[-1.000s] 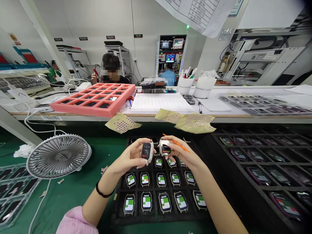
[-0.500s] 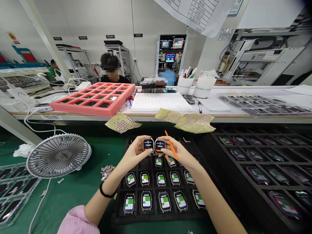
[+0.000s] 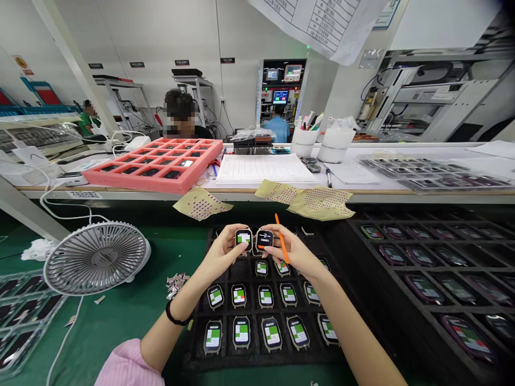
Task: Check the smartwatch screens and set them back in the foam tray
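My bench runs across the far side, and a co-worker (image 3: 179,112) sits beyond it. On it lie a pink foam tray (image 3: 203,151) with dark square pockets, a ruled paper form (image 3: 263,169), and two white cups (image 3: 304,142) (image 3: 333,153), one holding pens. Nearer me, on the left, a green mat (image 3: 115,327) carries a grey desk fan (image 3: 96,259). To my right stands a large black tray (image 3: 402,231) of watches, their straps or casings showing purple.

Straight ahead of me is a black slotted tray (image 3: 193,360) with rows of smartwatches, most showing green-and-white screens. Yellow dotted sheets (image 3: 200,203) (image 3: 322,203) lie just past it, and a small pile of paper scraps (image 3: 174,284) sits on the mat to its left.

Both my hands are closed around watches, held up over the far rows of that tray. My left hand (image 3: 221,253) pinches a smartwatch (image 3: 243,239) with a lit green screen. My right hand (image 3: 292,249) pinches another smartwatch (image 3: 264,240), its screen dark with a small orange mark, and also holds an orange stylus (image 3: 281,236) upright between my fingers (image 3: 273,247). The two watches sit just beside each other. A black band (image 3: 177,315) circles my left wrist, above a pink sleeve (image 3: 126,364).
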Demonstrator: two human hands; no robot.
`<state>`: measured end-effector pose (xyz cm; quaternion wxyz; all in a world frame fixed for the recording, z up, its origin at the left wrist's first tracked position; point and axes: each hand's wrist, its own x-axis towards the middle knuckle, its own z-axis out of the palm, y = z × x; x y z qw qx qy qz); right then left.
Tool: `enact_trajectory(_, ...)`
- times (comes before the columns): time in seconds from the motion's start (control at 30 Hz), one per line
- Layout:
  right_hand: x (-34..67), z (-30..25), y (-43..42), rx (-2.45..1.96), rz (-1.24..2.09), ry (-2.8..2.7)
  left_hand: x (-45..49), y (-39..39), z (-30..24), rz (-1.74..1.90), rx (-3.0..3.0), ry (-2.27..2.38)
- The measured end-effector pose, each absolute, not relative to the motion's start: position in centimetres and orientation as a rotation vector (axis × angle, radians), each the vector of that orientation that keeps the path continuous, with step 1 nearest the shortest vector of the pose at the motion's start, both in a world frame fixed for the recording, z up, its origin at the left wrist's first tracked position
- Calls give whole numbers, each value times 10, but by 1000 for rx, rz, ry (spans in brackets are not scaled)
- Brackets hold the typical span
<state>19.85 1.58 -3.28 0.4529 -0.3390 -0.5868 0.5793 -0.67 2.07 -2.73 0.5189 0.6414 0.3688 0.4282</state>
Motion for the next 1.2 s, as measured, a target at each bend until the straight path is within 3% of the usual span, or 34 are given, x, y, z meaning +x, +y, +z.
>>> enact_trajectory(1.2,194,-39,19,-917,1364,-1312,-1,24,-33,1042,1433,941)
